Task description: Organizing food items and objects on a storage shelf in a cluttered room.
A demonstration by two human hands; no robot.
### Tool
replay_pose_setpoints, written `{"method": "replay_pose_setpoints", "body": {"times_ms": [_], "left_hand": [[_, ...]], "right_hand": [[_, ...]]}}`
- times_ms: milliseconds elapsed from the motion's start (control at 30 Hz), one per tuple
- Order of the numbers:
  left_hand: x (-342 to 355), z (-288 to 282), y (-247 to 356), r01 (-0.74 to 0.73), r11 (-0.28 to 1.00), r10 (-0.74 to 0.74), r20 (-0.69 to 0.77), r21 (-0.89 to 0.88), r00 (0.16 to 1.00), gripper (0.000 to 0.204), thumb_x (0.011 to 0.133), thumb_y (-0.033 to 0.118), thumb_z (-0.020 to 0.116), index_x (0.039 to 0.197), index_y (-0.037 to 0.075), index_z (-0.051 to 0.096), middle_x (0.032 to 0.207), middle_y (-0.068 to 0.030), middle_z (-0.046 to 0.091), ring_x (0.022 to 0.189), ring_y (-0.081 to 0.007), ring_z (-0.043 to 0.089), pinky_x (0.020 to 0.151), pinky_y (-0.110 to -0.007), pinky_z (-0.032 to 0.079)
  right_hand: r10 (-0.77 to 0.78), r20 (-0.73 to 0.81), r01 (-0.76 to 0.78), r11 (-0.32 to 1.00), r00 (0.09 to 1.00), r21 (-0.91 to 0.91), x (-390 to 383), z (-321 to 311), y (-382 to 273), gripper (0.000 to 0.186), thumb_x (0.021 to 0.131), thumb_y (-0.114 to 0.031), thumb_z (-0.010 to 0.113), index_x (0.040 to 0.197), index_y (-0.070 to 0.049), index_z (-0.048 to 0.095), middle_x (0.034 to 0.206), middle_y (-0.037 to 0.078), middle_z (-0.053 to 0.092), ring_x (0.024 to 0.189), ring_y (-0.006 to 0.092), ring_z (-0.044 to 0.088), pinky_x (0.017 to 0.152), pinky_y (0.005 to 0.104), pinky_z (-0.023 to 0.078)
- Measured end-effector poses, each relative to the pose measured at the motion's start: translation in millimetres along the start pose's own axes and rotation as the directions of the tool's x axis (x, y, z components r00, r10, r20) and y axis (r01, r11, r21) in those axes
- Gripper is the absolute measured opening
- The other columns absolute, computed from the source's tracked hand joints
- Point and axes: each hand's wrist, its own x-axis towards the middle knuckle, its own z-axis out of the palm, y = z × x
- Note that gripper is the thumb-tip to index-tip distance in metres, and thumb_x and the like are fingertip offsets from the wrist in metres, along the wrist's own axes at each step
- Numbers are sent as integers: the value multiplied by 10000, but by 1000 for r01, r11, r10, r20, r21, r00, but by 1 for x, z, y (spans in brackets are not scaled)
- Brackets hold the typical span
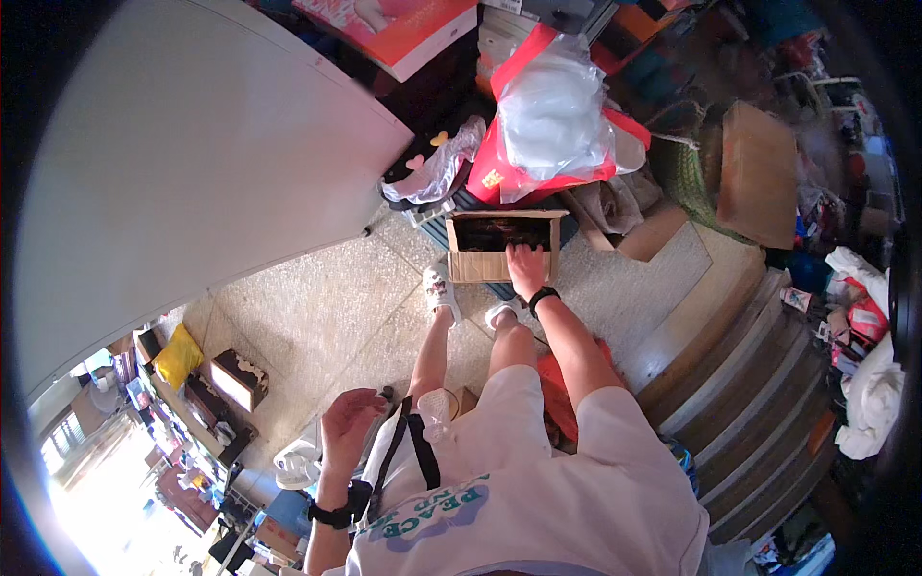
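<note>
An open cardboard box (477, 267) stands low in front of my feet, with dark contents inside that I cannot make out. My right hand (525, 269) reaches down to it, fingers bent over its near wall towards the right end. Higher up, near my body on the left, hangs my left hand (353, 418), loosely open and holding nothing I can see; its fingers are slightly blurred. A dark-strapped white bag (379, 470) lies against my side beside that hand.
Behind the box sits a red bag with clear plastic-wrapped white goods (552, 115). A large pale panel (211, 173) fills the left. Steps (749, 384) rise at the right. A brown carton (759, 173), a yellow packet (177, 357) and a small open box (238, 379) stand around.
</note>
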Motion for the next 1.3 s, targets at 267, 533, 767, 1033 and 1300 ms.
{"method": "replay_pose_setpoints", "body": {"times_ms": [267, 533, 767, 1033, 1300], "left_hand": [[21, 1, -12, -76, 982, 75, 17, 173, 997, 202, 836, -1, 530, 1035, -28, 549, 918, -110, 639, 852, -157, 606, 784, -276, 478], [39, 44, 40, -390, 838, 292, 291, 382, 911, 255, 758, 19, 583, 1012, 0, 585, 947, -128, 626, 888, -226, 623, 791, -302, 482], [86, 94, 17, -709, 480, 453, 547, 516, 704, 553, 739, 88, 564, 1236, -36, 357, 1281, -252, 370, 1164, -383, 402, 971, -415, 357], [131, 103, 19, -455, 464, -69, 543, 760, 837, 776, 628, 180, 633, 1212, -162, 252, 1083, -385, 464, 1037, -437, 504, 848, -452, 453], [189, 122, 29, -530, 258, -278, 588, 808, 760, 719, 616, 279, 706, 1173, -80, 424, 1167, -330, 448, 1092, -402, 485, 823, -445, 478]], "right_hand": [[-94, -84, 119, 919, 992, 375, -42, -48, 6, 104, 693, -102, 541, 797, -90, 541, 803, 74, 526, 813, 260, 552, 606, 365, 447], [-255, -143, 286, 916, 956, 282, -112, -195, -9, 126, 708, -164, 526, 816, -98, 525, 823, 61, 475, 809, 240, 522, 651, 377, 425], [-378, -187, 411, 891, 907, 194, -134, -269, -46, 113, 682, -219, 536, 725, -121, 499, 771, 46, 461, 761, 215, 512, 630, 360, 396], [-467, -139, 486, 856, 873, 178, -139, -329, -71, 40, 719, -150, 502, 728, -115, 519, 784, 39, 492, 777, 199, 544, 649, 336, 411], [-481, -119, 494, 857, 869, 145, -124, -345, -72, 68, 736, -159, 510, 770, -107, 537, 830, 48, 532, 818, 202, 562, 684, 338, 428]]}}
